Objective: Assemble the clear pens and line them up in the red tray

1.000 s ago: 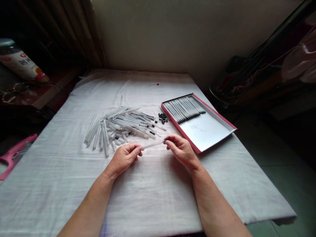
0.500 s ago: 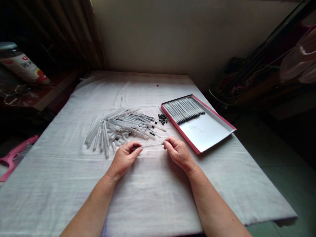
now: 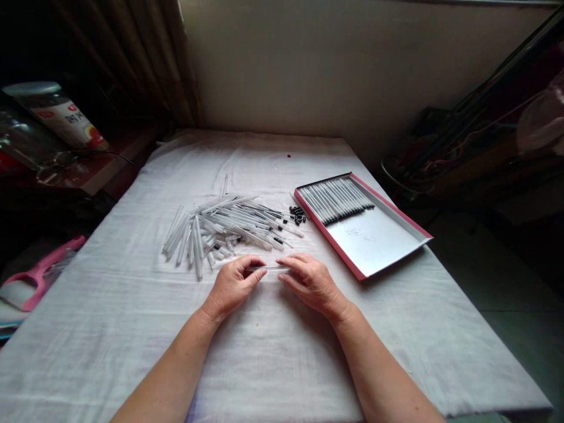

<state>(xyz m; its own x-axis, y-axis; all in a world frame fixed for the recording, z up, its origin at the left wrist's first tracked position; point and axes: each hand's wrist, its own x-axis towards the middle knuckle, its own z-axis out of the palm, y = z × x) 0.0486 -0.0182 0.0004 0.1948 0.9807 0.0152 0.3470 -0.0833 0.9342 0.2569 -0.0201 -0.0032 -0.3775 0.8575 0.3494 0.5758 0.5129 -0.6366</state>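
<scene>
My left hand (image 3: 240, 283) pinches a thin clear pen barrel (image 3: 274, 268) just above the cloth, near the table's middle. At the barrel's other end is my right hand (image 3: 311, 283), thumb and fingers apart on either side of it; whether they touch it I cannot tell. Beyond my left hand lies a loose pile of clear pen barrels (image 3: 198, 247), dark thin refills (image 3: 268, 212) and pale caps (image 3: 224, 247). Small black plugs (image 3: 298, 215) are heaped to the pile's right.
A shallow red-edged box (image 3: 359, 249) on the right holds a row of pens (image 3: 337, 200) with black ends. A white cloth (image 3: 264, 364) covers the table. A tiny red piece (image 3: 289, 155) lies far back. A jar (image 3: 66, 114) and pink-handled object (image 3: 42, 273) are at the left.
My right hand has loosened its pinch and slid left along the barrel, closer to my left hand. The whole view has shifted slightly.
</scene>
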